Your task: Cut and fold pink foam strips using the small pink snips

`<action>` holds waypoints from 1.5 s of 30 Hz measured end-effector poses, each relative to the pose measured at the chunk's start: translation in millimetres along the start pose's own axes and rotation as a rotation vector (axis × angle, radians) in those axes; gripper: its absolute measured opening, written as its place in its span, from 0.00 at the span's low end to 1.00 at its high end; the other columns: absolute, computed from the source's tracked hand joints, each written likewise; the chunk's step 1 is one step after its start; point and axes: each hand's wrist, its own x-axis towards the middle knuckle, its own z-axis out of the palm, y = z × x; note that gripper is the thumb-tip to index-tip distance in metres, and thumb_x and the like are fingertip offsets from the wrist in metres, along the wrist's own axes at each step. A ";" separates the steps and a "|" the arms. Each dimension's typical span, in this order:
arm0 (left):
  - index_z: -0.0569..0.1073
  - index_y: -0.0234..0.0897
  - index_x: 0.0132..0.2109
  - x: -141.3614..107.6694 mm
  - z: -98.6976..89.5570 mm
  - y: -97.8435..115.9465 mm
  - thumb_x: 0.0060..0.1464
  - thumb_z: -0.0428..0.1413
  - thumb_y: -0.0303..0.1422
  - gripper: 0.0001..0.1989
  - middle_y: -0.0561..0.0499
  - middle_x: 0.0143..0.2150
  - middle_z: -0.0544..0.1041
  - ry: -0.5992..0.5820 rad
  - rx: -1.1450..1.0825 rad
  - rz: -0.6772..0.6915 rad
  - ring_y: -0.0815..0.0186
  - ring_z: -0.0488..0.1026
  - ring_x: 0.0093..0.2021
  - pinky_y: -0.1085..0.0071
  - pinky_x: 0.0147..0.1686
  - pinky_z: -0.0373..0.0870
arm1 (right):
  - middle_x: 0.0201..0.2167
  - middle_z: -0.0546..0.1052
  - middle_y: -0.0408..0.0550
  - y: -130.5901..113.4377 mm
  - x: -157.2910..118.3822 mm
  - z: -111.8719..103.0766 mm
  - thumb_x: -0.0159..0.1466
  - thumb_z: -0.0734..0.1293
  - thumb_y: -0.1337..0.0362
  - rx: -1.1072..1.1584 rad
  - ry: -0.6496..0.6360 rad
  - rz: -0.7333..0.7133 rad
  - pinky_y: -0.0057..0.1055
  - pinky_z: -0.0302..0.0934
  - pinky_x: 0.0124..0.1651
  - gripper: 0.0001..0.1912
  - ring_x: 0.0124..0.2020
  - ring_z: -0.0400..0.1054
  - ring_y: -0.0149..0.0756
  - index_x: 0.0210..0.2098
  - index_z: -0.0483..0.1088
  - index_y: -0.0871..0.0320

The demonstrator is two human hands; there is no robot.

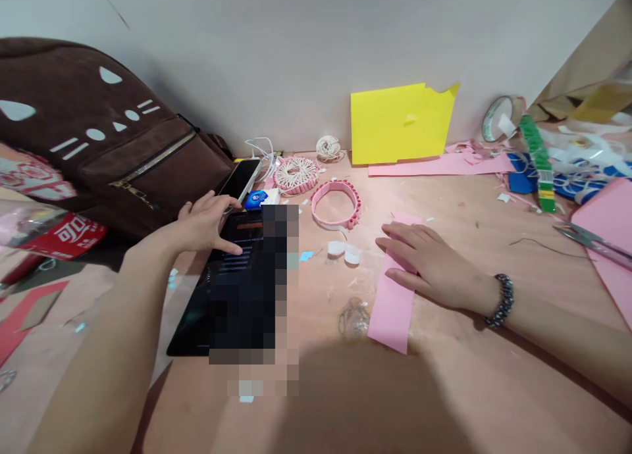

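My left hand [210, 225] rests over the upper left part of a black tablet [197, 316], fingers spread and thumb on its screen. Part of the tablet is blurred out by blocks. Flat on the table, my right hand [419, 260] lies with fingers stretched across a pink paper strip [395, 309]. Between the hands, farther back, stands a pink paper ring [316, 207] with small rolled bits along its right side. Behind it is a round pink piece wound with white cord [295, 176]. Small white paper pieces [344, 251] lie in front of the ring.
A brown backpack [93, 131] and a cola bottle [64, 235] occupy the left. A phone [244, 179] lies beyond the tablet. Yellow card [399, 125] leans on the wall. At the right are scissors [600, 243], pink paper [609, 256], a tape roll [496, 120] and paper scraps.
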 end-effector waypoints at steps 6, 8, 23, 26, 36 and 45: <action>0.63 0.37 0.50 0.7 -3.6 0.5 0.43 0.64 0.38 0.28 0.44 0.58 0.65 -0.033 0.000 0.016 0.38 0.45 0.67 0.33 0.57 0.46 | 0.62 0.63 0.61 0.1 0.3 -0.7 0.68 0.57 0.53 -0.003 0.009 -0.007 0.52 0.52 0.60 0.25 0.63 0.55 0.50 0.59 0.62 0.59; 0.63 0.38 0.50 -0.9 -4.8 2.8 0.44 0.63 0.39 0.27 0.45 0.58 0.65 -0.011 -0.004 0.012 0.38 0.45 0.67 0.34 0.57 0.46 | 0.62 0.63 0.61 0.0 0.6 -1.0 0.68 0.57 0.54 -0.005 0.003 -0.005 0.51 0.52 0.60 0.25 0.63 0.54 0.50 0.59 0.62 0.59; 0.60 0.32 0.52 -5.4 -15.1 13.5 0.53 0.59 0.34 0.23 0.37 0.60 0.61 -0.103 0.075 0.022 0.39 0.39 0.68 0.35 0.56 0.44 | 0.62 0.63 0.61 0.2 0.5 -1.3 0.68 0.57 0.53 0.007 0.000 0.001 0.51 0.51 0.61 0.25 0.63 0.54 0.50 0.59 0.62 0.60; 0.61 0.31 0.53 -6.9 -14.0 14.4 0.55 0.56 0.33 0.21 0.39 0.60 0.62 -0.059 0.100 0.029 0.40 0.41 0.68 0.36 0.56 0.45 | 0.62 0.62 0.60 -0.1 0.5 -1.4 0.68 0.57 0.53 0.010 -0.008 0.011 0.50 0.50 0.61 0.25 0.64 0.54 0.49 0.59 0.62 0.60; 0.65 0.27 0.52 -6.9 -0.3 1.9 0.55 0.50 0.53 0.32 0.41 0.57 0.68 0.093 0.199 0.047 0.41 0.50 0.66 0.37 0.53 0.54 | 0.63 0.62 0.59 0.6 0.4 0.3 0.68 0.56 0.53 0.002 -0.017 0.019 0.49 0.48 0.62 0.25 0.64 0.52 0.47 0.59 0.61 0.59; 0.72 0.29 0.44 -21.1 -60.8 52.6 0.60 0.41 0.50 0.28 0.53 0.48 0.74 0.560 0.061 0.155 0.68 0.69 0.51 0.61 0.52 0.64 | 0.62 0.62 0.59 -1.3 0.6 -0.6 0.68 0.56 0.54 0.013 -0.009 0.009 0.50 0.50 0.62 0.24 0.63 0.53 0.48 0.59 0.62 0.59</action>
